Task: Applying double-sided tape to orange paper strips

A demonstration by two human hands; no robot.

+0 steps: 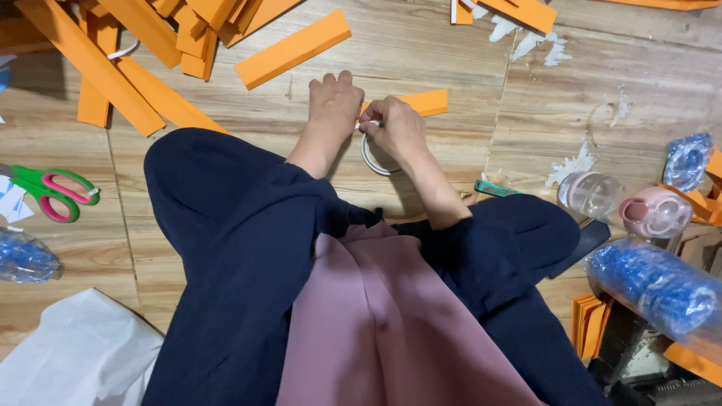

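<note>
At the upper centre of the frame, the right hand (396, 128) pinches a thin white roll of tape (374, 156) standing on edge on the wood-grain floor (571, 98), while the left hand (336, 99), fingers curled, picks at its rim. This looks like the tape's end being freed, which calls for a fingernail's fine grip. A flat orange foam strip (421, 102) lies just beyond; green-and-pink scissors (49, 192) sit at the left edge.

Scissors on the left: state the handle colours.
Scissors: green with pink inner loops, head view.
</note>
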